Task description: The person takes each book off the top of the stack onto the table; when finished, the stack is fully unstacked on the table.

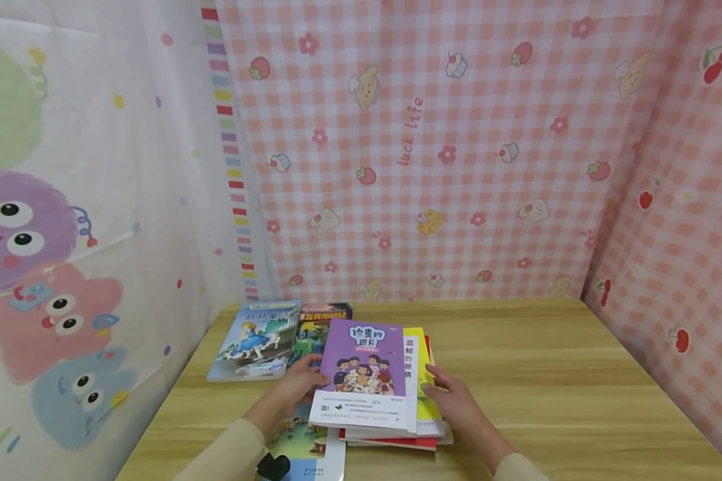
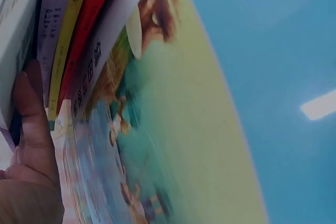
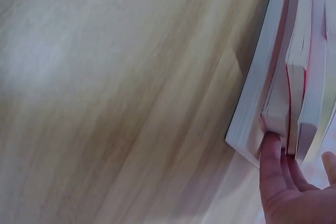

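Nearest, at table (image 1: 577,387) front edge, L of centre: large picture book (image 1: 309,447) lying flat, partly under the stack. On it, stack of books (image 1: 391,427), purple-cover book (image 1: 364,374) on top, then white, yellow, red ones below.

L hand (image 1: 297,387) on stack's L side, thumb (image 2: 29,114) pressed against the spines, fingers curled round the edge. R hand (image 1: 457,404) on stack's R side, fingertips (image 3: 270,153) tucked into the page edges, thumb on top of yellow cover. Both clamped on the stack.

Further back, twd back-L corner: 2 books flat side by side, blue-cover girl book (image 1: 255,341) and dark-cover book (image 1: 319,327), latter partly under the stack. Behind the table: pink gingham cloth (image 1: 433,153).
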{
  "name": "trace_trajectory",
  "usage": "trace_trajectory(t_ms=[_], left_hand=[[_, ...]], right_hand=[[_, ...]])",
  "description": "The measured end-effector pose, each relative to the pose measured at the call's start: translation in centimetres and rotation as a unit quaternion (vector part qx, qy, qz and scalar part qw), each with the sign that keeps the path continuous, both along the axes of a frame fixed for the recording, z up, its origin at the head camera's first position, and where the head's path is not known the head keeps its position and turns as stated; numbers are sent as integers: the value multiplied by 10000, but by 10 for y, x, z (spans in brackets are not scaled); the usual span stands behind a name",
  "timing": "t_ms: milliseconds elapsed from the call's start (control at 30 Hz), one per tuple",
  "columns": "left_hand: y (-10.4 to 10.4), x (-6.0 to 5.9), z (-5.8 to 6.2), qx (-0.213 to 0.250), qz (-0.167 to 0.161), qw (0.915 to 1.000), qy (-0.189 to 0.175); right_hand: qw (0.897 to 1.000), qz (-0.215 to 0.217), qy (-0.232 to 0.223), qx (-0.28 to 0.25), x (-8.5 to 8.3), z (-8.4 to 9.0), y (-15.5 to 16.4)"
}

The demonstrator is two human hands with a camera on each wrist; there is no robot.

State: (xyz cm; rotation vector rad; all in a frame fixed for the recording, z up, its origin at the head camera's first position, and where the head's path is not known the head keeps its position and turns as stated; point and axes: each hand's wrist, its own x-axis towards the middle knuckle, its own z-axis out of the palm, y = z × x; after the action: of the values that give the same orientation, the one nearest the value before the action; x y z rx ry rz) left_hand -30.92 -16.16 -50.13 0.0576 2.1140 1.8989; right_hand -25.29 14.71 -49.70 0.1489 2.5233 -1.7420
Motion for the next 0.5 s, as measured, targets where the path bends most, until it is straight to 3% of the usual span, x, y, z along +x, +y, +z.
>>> trace_trajectory(t_ms=[300,500], left_hand=[[-12,0,0,73,-167,9998,-12],[-17,0,-1,330,-221,9992,-50]], right_hand=[[9981,3,-144,603,1,1,-7],[9976,52,-272,636,-1,0,-9]])
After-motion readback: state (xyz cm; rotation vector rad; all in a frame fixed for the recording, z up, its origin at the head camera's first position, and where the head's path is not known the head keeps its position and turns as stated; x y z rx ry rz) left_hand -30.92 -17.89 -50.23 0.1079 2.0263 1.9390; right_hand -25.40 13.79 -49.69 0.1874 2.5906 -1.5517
